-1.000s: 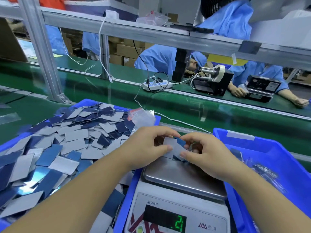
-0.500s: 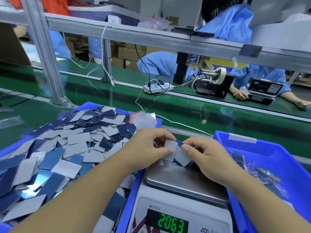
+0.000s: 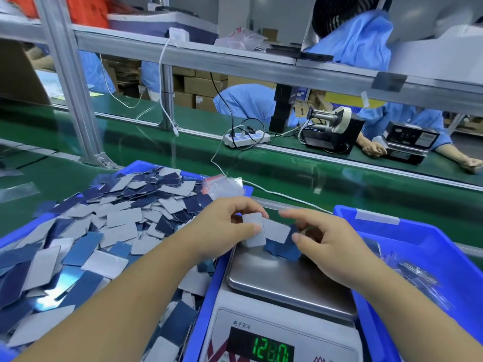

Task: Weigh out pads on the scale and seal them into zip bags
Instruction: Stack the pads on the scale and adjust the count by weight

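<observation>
Left hand point(image 3: 224, 231) pinches a grey pad point(image 3: 253, 232) over the scale point(image 3: 285, 283); right hand point(image 3: 326, 244) fingers hang loosely apart. Pads are best removed singly until the display point(image 3: 261, 348) settles.

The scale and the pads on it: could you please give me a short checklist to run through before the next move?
1. Left hand grip on a grey pad: ok, pinched.
2. Right hand free: ok, fingers loose, holding nothing.
3. Pads on the scale pan: ok, at its far edge.
4. Display steady: cannot tell, digits blurred.
5. Zip bags within reach: ok, on the pad bin.
</observation>
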The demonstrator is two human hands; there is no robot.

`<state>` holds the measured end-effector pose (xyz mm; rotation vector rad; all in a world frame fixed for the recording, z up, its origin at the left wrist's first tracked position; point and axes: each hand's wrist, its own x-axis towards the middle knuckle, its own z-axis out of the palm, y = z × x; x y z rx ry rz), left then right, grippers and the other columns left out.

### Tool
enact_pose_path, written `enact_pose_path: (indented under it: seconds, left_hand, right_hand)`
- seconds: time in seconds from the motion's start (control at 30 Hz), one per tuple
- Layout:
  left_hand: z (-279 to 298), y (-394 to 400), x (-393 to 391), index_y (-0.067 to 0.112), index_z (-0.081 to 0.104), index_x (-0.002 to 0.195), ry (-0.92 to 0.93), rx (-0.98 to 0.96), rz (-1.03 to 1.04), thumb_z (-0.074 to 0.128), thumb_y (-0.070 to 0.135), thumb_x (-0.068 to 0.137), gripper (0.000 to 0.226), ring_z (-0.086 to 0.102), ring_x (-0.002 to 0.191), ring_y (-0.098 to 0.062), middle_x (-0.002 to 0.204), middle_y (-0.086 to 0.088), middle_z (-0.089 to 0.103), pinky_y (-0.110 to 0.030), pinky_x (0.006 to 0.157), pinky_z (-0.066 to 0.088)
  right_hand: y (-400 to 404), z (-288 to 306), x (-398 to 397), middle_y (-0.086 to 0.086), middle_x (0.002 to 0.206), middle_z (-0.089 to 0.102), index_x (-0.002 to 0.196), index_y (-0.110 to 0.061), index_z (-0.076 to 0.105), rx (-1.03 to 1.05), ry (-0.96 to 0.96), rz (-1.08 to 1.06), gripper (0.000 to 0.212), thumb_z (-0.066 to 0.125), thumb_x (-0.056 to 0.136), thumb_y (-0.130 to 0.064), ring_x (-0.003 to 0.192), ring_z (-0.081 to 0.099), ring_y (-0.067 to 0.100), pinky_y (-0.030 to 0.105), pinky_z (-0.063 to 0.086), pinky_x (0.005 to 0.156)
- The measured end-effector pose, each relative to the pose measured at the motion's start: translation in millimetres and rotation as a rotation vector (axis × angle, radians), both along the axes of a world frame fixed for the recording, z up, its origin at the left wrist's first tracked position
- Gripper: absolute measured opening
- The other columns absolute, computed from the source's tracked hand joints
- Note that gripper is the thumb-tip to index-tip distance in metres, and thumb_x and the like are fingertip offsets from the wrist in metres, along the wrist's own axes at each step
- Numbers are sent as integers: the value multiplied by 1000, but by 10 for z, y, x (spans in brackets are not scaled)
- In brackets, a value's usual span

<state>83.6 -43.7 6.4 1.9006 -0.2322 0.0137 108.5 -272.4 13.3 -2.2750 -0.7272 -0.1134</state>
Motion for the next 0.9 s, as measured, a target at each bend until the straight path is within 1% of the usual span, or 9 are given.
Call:
enact_pose_path:
  seconds: [0.1, 0.2, 0.33, 0.5, 0.57, 0.67, 0.73, 0.8, 0.9]
  left_hand:
    - [24, 1, -11, 23, 71, 92, 21, -92, -8, 62, 2, 91, 23, 51, 53, -5, 66, 15, 63, -12, 51, 40]
    - [31, 12, 5, 16, 68, 95, 11, -158, 6, 62, 1, 93, 17, 49, 57, -16, 76, 6, 65, -22, 56, 44]
    - [10, -6, 15, 13, 65, 94, -5, -165, 19, 62, 0, 94, 13, 52, 56, -17, 74, 7, 65, -25, 57, 47]
    - [6, -21, 4, 9, 63, 93, 29, -176, 22, 61, 0, 94, 10, 58, 60, -20, 78, -1, 63, -30, 60, 52]
    - [11, -23, 6, 11, 62, 91, 39, -183, 24, 61, -2, 93, 14, 64, 62, -23, 82, -6, 61, -30, 61, 54]
    - [23, -23, 2, 14, 63, 82, 7, -197, 12, 65, 0, 83, 15, 70, 70, -23, 82, -15, 66, -32, 67, 58]
    - [30, -30, -13, 22, 67, 73, -22, -158, 24, 65, 7, 71, 15, 68, 76, -20, 89, -21, 71, -35, 76, 55]
    - [15, -37, -19, 27, 69, 69, -40, -148, 24, 65, 2, 72, 26, 60, 78, -20, 97, -24, 70, -35, 79, 50]
    - [-23, -61, -26, 23, 67, 67, -67, -165, -6, 60, -9, 74, 33, 57, 73, -16, 94, -1, 76, -25, 71, 49]
  right_hand:
    - [4, 40, -9, -27, 78, 64, 93, -49, 67, -56, -28, 12, 44, 62, 89, -6, 64, 53, 1, 9, 40, 61]
    - [-7, 39, 3, -28, 65, 58, 94, -42, 69, -72, -37, 0, 40, 64, 84, -4, 58, 52, 0, 8, 38, 56]
    - [-48, 9, 24, -19, 59, 55, 92, -42, 67, -95, -2, -6, 38, 68, 77, -7, 53, 47, 4, 12, 39, 54]
    - [-39, 35, 10, -18, 97, 64, 113, -46, 61, -61, 98, 36, 55, 70, 77, -5, 54, 46, 5, 13, 42, 60]
    - [-23, 50, -1, -28, 93, 63, 112, -50, 60, -89, 85, 48, 57, 69, 78, -5, 53, 46, 4, 10, 42, 59]
    - [0, 55, -15, -43, 71, 55, 103, -46, 63, -151, 75, 54, 47, 67, 80, -6, 54, 51, 0, 6, 40, 56]
    - [4, 40, -9, -37, 64, 56, 97, -47, 64, -164, 100, 31, 41, 67, 82, -9, 53, 53, 0, 8, 41, 54]
    - [5, 24, -8, -25, 64, 61, 96, -51, 62, -173, 126, 13, 38, 66, 84, -15, 52, 53, 2, 10, 43, 54]
    - [2, 19, -8, -15, 68, 61, 98, -57, 58, -183, 122, -21, 40, 67, 84, -20, 53, 50, 2, 11, 42, 54]
